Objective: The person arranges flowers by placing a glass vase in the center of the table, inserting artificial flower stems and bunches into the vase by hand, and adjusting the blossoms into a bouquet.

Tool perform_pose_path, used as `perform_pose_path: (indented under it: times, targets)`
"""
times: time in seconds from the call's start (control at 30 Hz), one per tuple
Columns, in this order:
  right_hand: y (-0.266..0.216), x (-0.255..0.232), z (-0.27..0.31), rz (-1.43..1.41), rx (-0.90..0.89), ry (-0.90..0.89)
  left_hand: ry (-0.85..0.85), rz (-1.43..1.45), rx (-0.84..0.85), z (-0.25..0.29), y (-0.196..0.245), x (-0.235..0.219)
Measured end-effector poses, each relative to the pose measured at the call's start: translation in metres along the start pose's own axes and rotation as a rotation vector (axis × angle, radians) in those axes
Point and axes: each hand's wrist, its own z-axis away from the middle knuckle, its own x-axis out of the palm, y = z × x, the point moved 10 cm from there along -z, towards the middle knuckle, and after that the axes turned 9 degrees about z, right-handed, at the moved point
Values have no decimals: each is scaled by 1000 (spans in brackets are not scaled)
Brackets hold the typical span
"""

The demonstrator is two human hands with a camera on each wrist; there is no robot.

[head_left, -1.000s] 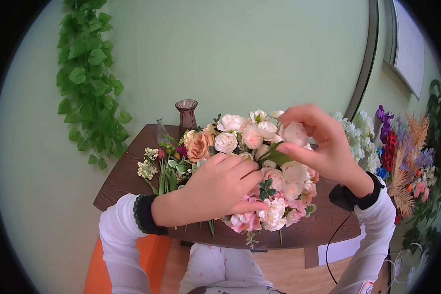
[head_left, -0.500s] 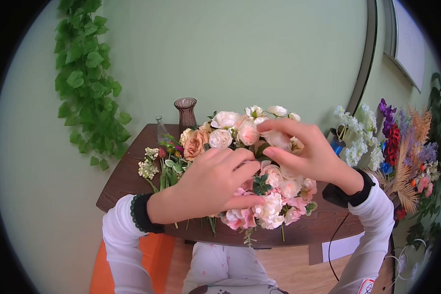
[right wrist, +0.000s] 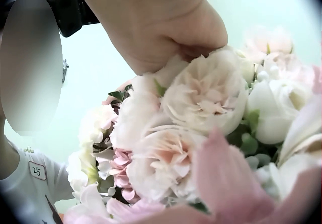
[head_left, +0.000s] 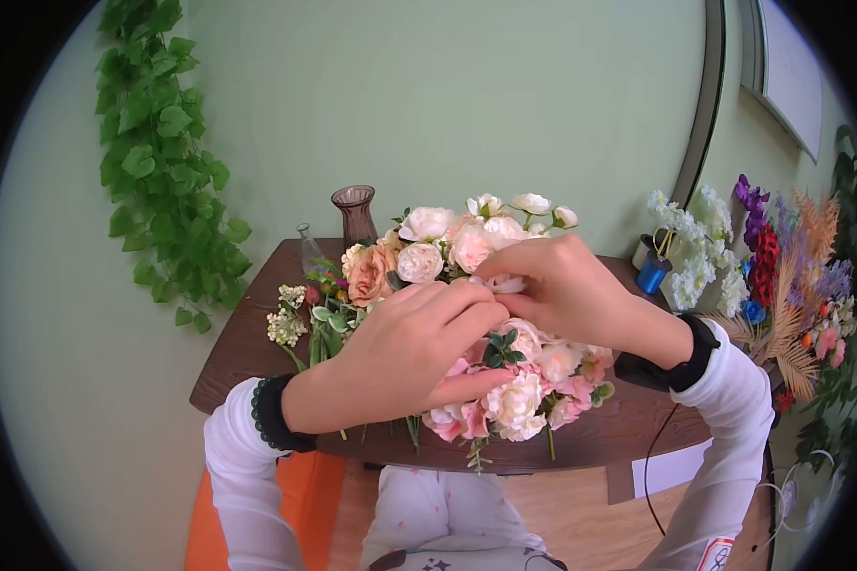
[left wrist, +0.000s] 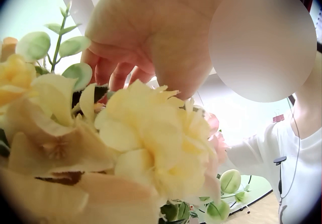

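Note:
A large bouquet (head_left: 514, 404) of white, pink and peach flowers stands over the dark wooden table. Across its left side lies my left hand (head_left: 409, 352), fingers curled in among the blooms and thumb reaching over them. In the left wrist view, a yellowish bloom (left wrist: 156, 138) hides part of that left hand (left wrist: 151, 38). My right hand (head_left: 581, 295) pinches a pale flower (head_left: 503, 283) between thumb and forefinger near the bouquet's middle. From the right wrist, this right hand (right wrist: 161, 27) bends down behind a cream rose (right wrist: 206, 95), fingertips hidden.
A purple glass vase (head_left: 355, 217) and a small clear bottle (head_left: 309, 249) stand at the table's back left. Loose green stems and small blossoms (head_left: 286, 319) lie left of the bouquet. At the right are a blue container (head_left: 652, 274) and more colourful flowers (head_left: 764, 276).
My right hand has come down and leftward into the bouquet, its thumb and forefinger closing on a pale flower. The left hand keeps its place on the bouquet. The view has shifted slightly.

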Motion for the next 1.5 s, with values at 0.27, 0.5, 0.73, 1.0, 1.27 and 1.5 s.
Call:
perform_pose_path:
  times: [0.27, 0.5, 0.73, 1.0, 1.27, 1.5]
  targets:
    - [8, -4, 1, -109, 104, -42, 21, -70, -33, 4, -1, -12]
    - [15, -34, 14, -101, 159, 27, 132, -72, -65, 16, -12, -29]
    - [6, -32, 21, -127, 52, 66, 39, -115, -53, 9, -17, -24]
    - [5, -42, 41, 2, 5, 162, -13, -177, -175, 1, -34, -32]
    - [19, -37, 47, 93, 4, 185, -122, -161, -61, -13, -31, -15]
    - [42, -42, 58, 14, 127, 340, -172, -239, -76, -19, -38, -8]
